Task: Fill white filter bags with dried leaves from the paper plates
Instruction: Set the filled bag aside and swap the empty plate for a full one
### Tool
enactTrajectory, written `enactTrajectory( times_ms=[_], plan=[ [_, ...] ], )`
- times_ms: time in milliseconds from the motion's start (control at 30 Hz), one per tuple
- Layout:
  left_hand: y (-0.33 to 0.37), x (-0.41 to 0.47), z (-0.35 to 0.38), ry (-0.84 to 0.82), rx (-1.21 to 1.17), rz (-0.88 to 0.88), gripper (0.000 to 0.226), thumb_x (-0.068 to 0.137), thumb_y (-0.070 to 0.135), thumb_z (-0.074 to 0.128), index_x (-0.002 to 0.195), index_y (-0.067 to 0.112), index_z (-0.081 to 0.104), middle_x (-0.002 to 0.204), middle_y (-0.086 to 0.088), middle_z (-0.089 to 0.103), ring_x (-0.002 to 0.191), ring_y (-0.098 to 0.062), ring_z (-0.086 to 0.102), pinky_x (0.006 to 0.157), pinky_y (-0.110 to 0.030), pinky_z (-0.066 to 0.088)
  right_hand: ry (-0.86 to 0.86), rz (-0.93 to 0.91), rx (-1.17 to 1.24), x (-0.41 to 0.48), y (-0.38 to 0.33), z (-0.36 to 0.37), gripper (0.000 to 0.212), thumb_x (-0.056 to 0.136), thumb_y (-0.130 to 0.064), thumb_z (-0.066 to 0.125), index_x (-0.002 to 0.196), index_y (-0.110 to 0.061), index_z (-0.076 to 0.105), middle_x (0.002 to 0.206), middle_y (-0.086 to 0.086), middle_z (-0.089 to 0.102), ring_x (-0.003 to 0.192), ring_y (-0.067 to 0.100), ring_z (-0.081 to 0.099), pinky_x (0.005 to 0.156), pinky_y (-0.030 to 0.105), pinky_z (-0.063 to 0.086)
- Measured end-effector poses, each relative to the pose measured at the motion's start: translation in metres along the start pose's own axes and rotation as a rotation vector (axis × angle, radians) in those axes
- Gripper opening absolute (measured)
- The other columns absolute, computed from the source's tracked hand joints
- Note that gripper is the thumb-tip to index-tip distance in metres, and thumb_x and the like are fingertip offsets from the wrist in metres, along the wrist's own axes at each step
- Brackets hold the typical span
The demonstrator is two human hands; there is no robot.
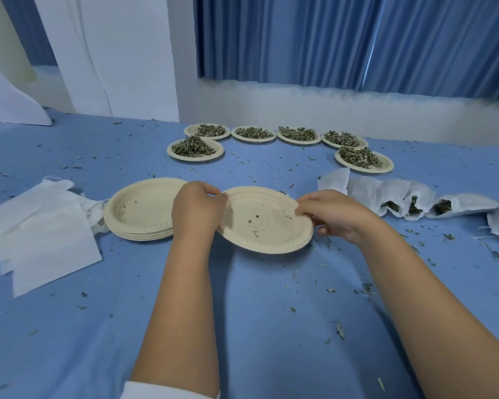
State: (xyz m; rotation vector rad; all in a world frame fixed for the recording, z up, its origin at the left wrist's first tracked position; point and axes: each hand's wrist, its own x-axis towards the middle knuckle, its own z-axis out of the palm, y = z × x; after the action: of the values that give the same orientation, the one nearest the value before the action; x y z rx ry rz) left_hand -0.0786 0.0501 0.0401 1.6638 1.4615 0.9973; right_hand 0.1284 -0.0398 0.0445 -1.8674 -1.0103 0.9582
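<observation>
An almost empty paper plate (267, 223) with a few leaf crumbs is held between both hands. My left hand (198, 207) pinches its left rim and my right hand (333, 216) pinches its right rim. To its left sits a stack of empty paper plates (140, 210). Several plates heaped with dried leaves (195, 148) stand in an arc at the back. Filled white filter bags (412, 197) lie in a row at the right, dark leaves showing at their mouths. Flat empty filter bags (41, 223) lie in a pile at the left.
A blue cloth (271, 312) covers the surface, strewn with leaf bits. A white wall ledge and blue curtains (357, 38) close off the back. A white cloth (12, 108) lies at the far left.
</observation>
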Motion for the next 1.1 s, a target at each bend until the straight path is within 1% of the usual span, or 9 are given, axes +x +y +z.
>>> enactTrajectory(
  times_ms=[67,233,400,533,700,800,900,1033,1100],
  plan=[
    [0.0,0.001,-0.002,0.016,-0.016,0.012,0.017,0.089,0.023,0.064,0.103,0.016,0.07,0.093,0.004,0.067,0.088,-0.02,0.063,0.072,-0.026,0.043,0.025,-0.028,0.035,0.001,0.0,0.003,0.018,0.086,-0.011,0.059,0.095,-0.004,0.073,0.061,-0.002,0.054,0.049,0.009,0.043,0.043,0.021,0.035],
    [-0.004,0.008,-0.015,0.127,-0.187,-0.035,0.016,0.089,0.017,0.058,0.1,0.015,0.07,0.07,0.011,0.06,0.056,-0.005,0.055,0.053,-0.018,0.041,0.062,-0.099,0.197,0.008,-0.005,0.023,0.019,0.091,-0.011,0.061,0.105,-0.01,0.073,0.063,-0.004,0.063,0.046,0.007,0.049,0.048,0.019,0.045],
    [-0.011,0.014,-0.036,0.321,-0.364,-0.143,0.031,0.094,0.011,0.047,0.12,0.013,0.063,0.115,-0.004,0.067,0.102,-0.023,0.064,0.085,-0.033,0.05,0.057,-0.118,0.401,0.019,-0.017,0.065,0.018,0.093,-0.011,0.065,0.109,-0.006,0.07,0.074,0.002,0.07,0.05,0.005,0.059,0.05,0.014,0.05],
    [-0.019,0.02,-0.049,0.469,-0.374,-0.192,0.039,0.096,0.006,0.04,0.131,0.013,0.055,0.134,0.0,0.057,0.121,-0.02,0.055,0.102,-0.032,0.043,0.038,-0.074,0.411,0.04,-0.04,0.101,0.024,0.092,-0.011,0.066,0.113,0.0,0.067,0.079,0.008,0.063,0.046,0.005,0.057,0.05,0.014,0.051],
    [-0.024,0.027,-0.047,0.559,-0.221,-0.093,0.039,0.096,0.006,0.041,0.133,0.014,0.054,0.141,-0.004,0.05,0.128,-0.022,0.048,0.107,-0.036,0.037,-0.017,-0.064,0.332,0.062,-0.062,0.137,0.033,0.088,-0.009,0.071,0.116,0.005,0.063,0.086,0.013,0.066,0.046,0.007,0.06,0.052,0.017,0.054],
    [-0.019,0.027,-0.03,0.468,-0.213,0.034,0.033,0.095,0.008,0.044,0.123,0.012,0.061,0.13,-0.003,0.059,0.123,-0.018,0.051,0.098,-0.022,0.033,-0.005,-0.132,0.166,0.067,-0.067,0.146,0.034,0.084,-0.013,0.075,0.112,0.002,0.062,0.061,0.007,0.063,0.039,0.009,0.053,0.043,0.019,0.048],
    [-0.019,0.03,-0.014,0.331,-0.215,0.032,0.032,0.095,0.009,0.045,0.121,0.013,0.063,0.126,0.001,0.063,0.12,-0.016,0.054,0.09,-0.02,0.034,0.009,-0.196,-0.066,0.072,-0.069,0.151,0.028,0.084,-0.014,0.07,0.11,-0.006,0.062,0.042,-0.003,0.056,0.033,0.008,0.046,0.036,0.016,0.039],
    [-0.022,0.036,-0.005,0.293,-0.231,0.005,0.032,0.094,0.009,0.046,0.119,0.015,0.064,0.123,0.003,0.065,0.117,-0.014,0.055,0.084,-0.018,0.033,-0.04,-0.245,-0.186,0.08,-0.069,0.156,0.004,0.09,-0.016,0.06,0.093,-0.014,0.061,0.036,-0.007,0.054,0.029,0.005,0.047,0.033,0.013,0.034],
    [-0.024,0.038,-0.004,0.291,-0.247,-0.029,0.032,0.094,0.009,0.046,0.119,0.015,0.065,0.122,0.002,0.066,0.115,-0.015,0.057,0.082,-0.018,0.033,0.032,-0.273,-0.193,0.091,-0.07,0.156,0.02,0.092,-0.022,0.053,0.074,-0.013,0.056,0.039,-0.003,0.056,0.032,0.01,0.051,0.035,0.016,0.036]
  ],
)
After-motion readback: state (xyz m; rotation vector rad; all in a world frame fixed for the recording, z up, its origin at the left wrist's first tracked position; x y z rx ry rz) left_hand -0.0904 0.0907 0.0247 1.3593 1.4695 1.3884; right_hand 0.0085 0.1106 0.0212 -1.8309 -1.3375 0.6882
